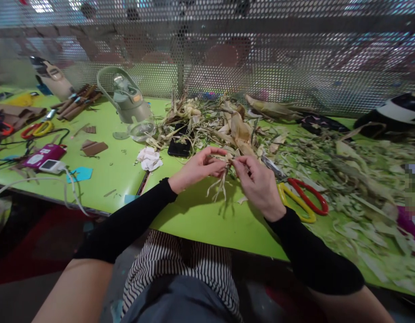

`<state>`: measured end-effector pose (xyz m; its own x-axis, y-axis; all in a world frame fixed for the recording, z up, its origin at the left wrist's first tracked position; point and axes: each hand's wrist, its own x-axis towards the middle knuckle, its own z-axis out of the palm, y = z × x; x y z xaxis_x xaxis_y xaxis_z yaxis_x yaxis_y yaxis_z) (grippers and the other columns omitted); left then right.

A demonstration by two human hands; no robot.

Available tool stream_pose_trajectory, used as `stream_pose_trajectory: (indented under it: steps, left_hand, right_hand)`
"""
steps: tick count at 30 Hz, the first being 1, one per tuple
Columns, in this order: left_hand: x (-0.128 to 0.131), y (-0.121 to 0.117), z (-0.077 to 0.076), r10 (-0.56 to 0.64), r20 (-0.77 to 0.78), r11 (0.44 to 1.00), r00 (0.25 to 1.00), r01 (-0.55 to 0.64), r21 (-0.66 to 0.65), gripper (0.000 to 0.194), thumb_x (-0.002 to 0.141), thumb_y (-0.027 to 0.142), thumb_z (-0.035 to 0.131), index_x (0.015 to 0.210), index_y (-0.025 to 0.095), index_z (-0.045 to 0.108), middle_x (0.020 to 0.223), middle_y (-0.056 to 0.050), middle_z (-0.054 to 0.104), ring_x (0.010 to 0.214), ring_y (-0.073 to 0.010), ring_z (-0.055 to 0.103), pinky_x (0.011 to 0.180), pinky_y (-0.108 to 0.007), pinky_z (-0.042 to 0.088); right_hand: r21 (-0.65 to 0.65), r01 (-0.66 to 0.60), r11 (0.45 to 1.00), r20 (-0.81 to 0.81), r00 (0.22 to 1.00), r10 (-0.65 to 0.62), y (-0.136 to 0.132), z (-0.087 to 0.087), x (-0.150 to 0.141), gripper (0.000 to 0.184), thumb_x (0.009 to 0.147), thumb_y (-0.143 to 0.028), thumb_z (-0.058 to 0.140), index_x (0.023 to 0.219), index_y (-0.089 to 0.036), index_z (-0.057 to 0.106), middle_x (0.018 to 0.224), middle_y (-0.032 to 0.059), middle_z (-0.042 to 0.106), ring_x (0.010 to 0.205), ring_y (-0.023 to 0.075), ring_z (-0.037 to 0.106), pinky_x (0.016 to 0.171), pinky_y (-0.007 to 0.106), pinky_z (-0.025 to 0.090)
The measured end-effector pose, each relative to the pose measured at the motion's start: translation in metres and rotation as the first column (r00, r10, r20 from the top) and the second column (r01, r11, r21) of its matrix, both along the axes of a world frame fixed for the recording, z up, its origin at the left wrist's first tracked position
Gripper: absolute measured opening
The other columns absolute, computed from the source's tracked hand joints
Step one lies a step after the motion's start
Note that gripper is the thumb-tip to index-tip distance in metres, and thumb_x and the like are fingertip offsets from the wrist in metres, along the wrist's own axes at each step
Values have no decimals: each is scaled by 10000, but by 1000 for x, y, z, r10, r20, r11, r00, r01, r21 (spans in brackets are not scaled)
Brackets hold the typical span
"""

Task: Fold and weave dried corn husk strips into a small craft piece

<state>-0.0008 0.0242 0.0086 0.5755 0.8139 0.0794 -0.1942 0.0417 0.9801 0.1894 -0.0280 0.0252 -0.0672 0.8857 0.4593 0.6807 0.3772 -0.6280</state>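
My left hand (202,169) and my right hand (256,181) meet above the green table, with the fingers of each closed on a small bunch of pale corn husk strips (221,187). Loose ends of the strips hang below the fingertips. Behind the hands lies a heap of dried corn husks (241,130), some whole, some torn into shreds. Just right of my right hand are scissors (306,199) with one red and one yellow handle; their blades point away under the husks. Left of my left hand lies a crumpled white tissue (149,159).
A black phone (179,147) lies by the heap. A green bottle (124,101) stands at the back, near a perforated metal screen (207,67). Husk shreds (362,224) cover the right side. At left are a purple power bank (44,156), cables and another pair of scissors (37,130).
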Motion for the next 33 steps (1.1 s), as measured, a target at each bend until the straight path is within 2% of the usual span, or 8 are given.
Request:
stream_pose_trajectory:
  steps: [4,10,13,18,21,24,28,33]
  left_hand:
    - [0,-3,-3,67,-134,982,989,-41,182,340,920,233,711,1216,180,554,870,-5,694,725,-106,633,712,-252,488]
    - [-1,-6,-3,340,-333,807,880,-91,584,215,905,122,619,1111,183,616,1027,-55,737,900,-171,686,846,-313,511]
    - [-3,-6,-2,276,-338,844,900,-59,533,134,936,198,631,1067,176,618,937,-35,715,820,-154,658,781,-289,500]
    - [-8,-6,4,99,-335,967,937,-10,256,174,975,322,618,999,151,635,882,-34,683,782,-135,612,712,-258,465]
    - [-11,-7,9,53,-356,981,933,18,193,178,967,326,633,986,149,640,920,-53,705,813,-139,620,725,-257,465]
    - [-11,-7,10,90,-341,965,936,3,263,203,969,345,641,1037,154,644,917,-39,694,785,-126,594,735,-255,457]
    - [-9,-3,4,197,-293,879,936,-37,475,194,993,333,616,1099,183,678,978,-51,722,842,-146,621,785,-274,473]
    - [-5,3,-10,479,-276,640,833,-116,759,136,1000,280,645,1056,256,767,1096,-52,792,1004,-207,665,1039,-409,439]
  right_hand:
    - [-10,-31,999,7,999,31,-1,0,-2,275,1030,-448,587,861,-237,637,747,25,683,574,157,547,543,311,394]
    - [-15,-27,1000,21,999,27,-3,-5,-5,255,1036,-438,583,911,-228,657,747,31,705,578,160,581,512,296,423]
    - [77,-63,995,106,993,55,-4,-7,-4,235,1061,-404,552,1011,-228,699,866,65,754,684,191,656,612,329,511]
    - [149,-225,963,353,922,160,-5,-3,1,273,1078,-364,526,1108,-211,751,936,118,762,829,252,687,742,397,560]
    - [151,-195,969,448,887,109,-7,-1,2,337,1103,-368,473,1024,-210,760,866,107,740,775,234,657,723,388,538]
    - [164,-135,977,432,900,52,-8,0,1,389,1109,-395,446,920,-211,732,830,106,726,762,233,645,723,388,519]
    - [8,-95,995,179,979,92,-8,4,0,282,1074,-408,531,924,-225,686,807,61,722,688,201,629,642,342,476]
    - [-159,-165,974,-39,986,160,-5,7,-3,175,1011,-343,603,895,-227,662,720,13,679,595,172,573,581,311,423]
